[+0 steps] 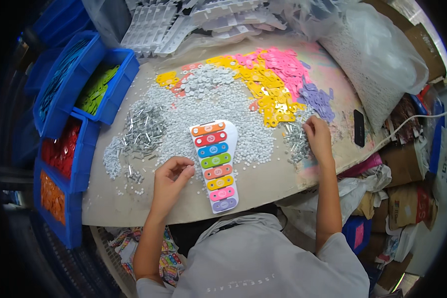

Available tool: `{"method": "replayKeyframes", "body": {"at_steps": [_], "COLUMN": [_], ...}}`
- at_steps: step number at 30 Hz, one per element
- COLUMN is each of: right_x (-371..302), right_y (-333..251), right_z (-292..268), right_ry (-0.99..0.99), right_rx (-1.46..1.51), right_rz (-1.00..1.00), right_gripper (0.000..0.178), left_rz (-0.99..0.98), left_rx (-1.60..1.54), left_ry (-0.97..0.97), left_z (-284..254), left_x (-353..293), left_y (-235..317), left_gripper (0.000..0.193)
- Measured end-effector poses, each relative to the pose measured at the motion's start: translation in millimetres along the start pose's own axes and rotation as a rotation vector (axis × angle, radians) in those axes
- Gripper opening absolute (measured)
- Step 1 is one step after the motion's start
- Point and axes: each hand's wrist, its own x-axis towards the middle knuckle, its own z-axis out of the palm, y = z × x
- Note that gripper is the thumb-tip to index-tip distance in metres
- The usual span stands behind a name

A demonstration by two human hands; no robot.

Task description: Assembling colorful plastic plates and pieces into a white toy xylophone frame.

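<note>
A toy xylophone [216,169] lies in front of me on the table, its white tapered base carrying several coloured bars from orange at the far end to purple at the near end. Just left of its middle is my left hand [171,180], thumb and fingers closed in a pinch; whatever small thing may be between them is hidden. My right hand [318,135] reaches into a small heap of metal pins [297,143] on the right, fingertips drawn together at its edge. What they grip cannot be made out. Many small white round pieces [211,107] spread beyond the xylophone.
Yellow bars [272,94], pink bars [285,64] and purple bars [317,102] lie at the far right. Another metal pin heap [143,126] is at left. Blue bins [79,166] line the left edge. A black phone [359,128] and a bulging plastic bag [377,64] occupy the right.
</note>
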Motion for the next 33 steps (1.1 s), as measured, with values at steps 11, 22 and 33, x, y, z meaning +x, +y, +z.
{"method": "replayKeyframes", "body": {"at_steps": [11,22,33], "right_x": [-16.0,-31.4,-17.9], "right_y": [-48.9,-156.0,-163.5], "right_z": [2.2,54.4,67.6], "right_ry": [0.194,-0.619,-0.786], "right_rx": [0.334,1.047,0.943], "right_rz": [0.069,0.173,0.201], "right_gripper": [0.010,0.010,0.012], "left_rz": [-0.121,-0.113,-0.127], "left_rx": [-0.115,-0.212,-0.243], "left_ry": [-0.041,-0.096,-0.087], "left_z": [5.0,12.2,10.7], "left_x": [23.4,41.1,43.3], "left_y": [-1.7,-14.3,-16.9], "left_gripper": [0.017,0.017,0.019]}}
